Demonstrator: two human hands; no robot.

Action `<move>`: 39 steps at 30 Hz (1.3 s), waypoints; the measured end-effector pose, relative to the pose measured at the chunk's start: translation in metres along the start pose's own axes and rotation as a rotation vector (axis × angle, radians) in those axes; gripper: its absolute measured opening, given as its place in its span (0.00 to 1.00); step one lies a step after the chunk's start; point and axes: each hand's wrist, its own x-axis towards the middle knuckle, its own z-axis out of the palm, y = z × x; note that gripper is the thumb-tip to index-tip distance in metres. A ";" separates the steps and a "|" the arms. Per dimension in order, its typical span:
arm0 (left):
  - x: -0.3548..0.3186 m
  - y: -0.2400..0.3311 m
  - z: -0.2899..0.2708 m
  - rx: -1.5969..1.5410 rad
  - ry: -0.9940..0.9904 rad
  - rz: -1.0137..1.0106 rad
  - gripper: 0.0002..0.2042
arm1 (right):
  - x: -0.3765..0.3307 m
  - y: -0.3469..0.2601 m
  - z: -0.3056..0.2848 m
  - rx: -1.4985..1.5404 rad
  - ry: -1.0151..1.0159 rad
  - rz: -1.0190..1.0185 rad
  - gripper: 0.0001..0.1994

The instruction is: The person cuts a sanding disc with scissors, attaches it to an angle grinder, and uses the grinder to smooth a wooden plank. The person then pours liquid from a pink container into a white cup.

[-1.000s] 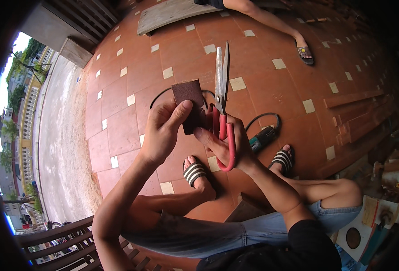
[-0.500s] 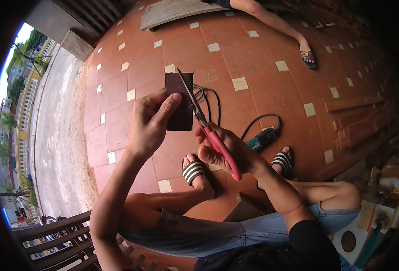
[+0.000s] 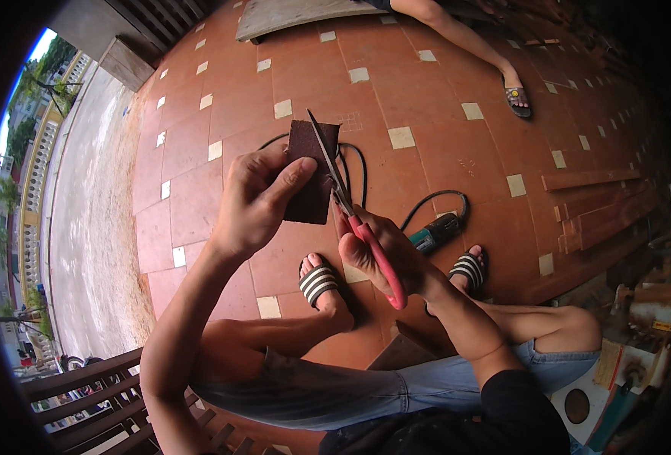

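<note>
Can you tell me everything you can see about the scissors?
The scissors have a long, slim, pointed blade that looks like grey metal, and a smooth red handle, perhaps plastic. They slant, with the tip toward the upper left and the handle toward the lower right. The person's right hand holds them above the tiled floor. One blade crosses the front of a dark brown sheet; the other cannot be seen clearly and may be behind it.

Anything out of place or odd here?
One thing: the teal power tool lies on the tiled floor just ahead of the right foot, its black cord looped loosely; it could be kicked or snagged. No spill shows. The brown sheet and scissors look normally held.
</note>
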 end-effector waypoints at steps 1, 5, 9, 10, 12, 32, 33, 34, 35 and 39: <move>-0.001 0.000 0.000 -0.007 0.004 -0.003 0.13 | 0.000 -0.002 -0.001 0.001 -0.009 0.019 0.36; -0.003 -0.002 0.000 -0.006 0.015 -0.002 0.13 | -0.002 -0.007 0.001 0.007 0.031 0.007 0.39; -0.003 -0.008 -0.003 -0.001 0.011 0.013 0.13 | -0.003 -0.014 0.005 -0.005 0.079 -0.004 0.40; -0.003 -0.009 -0.003 -0.004 0.010 0.009 0.13 | -0.002 -0.015 0.006 -0.002 0.092 -0.008 0.41; -0.003 -0.010 -0.004 -0.012 0.006 0.002 0.13 | -0.002 -0.011 0.005 -0.048 0.083 0.032 0.41; -0.004 -0.016 0.020 -0.332 -0.204 -0.259 0.20 | 0.002 -0.030 -0.039 0.740 0.166 -0.021 0.20; -0.006 -0.019 0.019 -0.466 -0.229 -0.335 0.20 | 0.001 -0.029 -0.041 0.742 0.162 -0.028 0.19; -0.005 -0.017 0.016 -0.343 -0.233 -0.290 0.19 | 0.001 -0.027 -0.042 0.744 0.155 -0.034 0.18; -0.001 -0.015 0.014 -0.222 -0.242 -0.244 0.18 | 0.001 -0.024 -0.044 0.744 0.153 -0.039 0.18; 0.019 -0.010 -0.006 0.346 0.257 0.097 0.19 | 0.004 -0.011 -0.054 0.303 0.094 0.053 0.19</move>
